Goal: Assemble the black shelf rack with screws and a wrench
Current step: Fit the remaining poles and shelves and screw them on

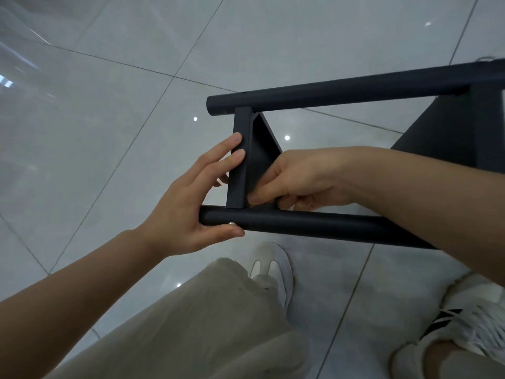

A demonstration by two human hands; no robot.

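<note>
The black shelf rack [341, 91] lies on its side above the tiled floor, with two round tubes running left to right and a flat shelf panel [240, 160] standing between their left ends. My left hand [191, 203] holds this end: its fingers lie against the panel's outer face and its thumb presses the near tube [314, 222] beside a small silver screw head [231, 223]. My right hand [297, 179] reaches inside the frame, its fingers curled at the inner corner where the panel meets the near tube. Whether the right hand holds a tool is hidden.
Glossy grey floor tiles [109, 132] spread all around. My legs in beige trousers [205, 324] and white shoes [276, 269] stand just below the rack. A second black shelf panel [464, 132] of the rack fills the right edge.
</note>
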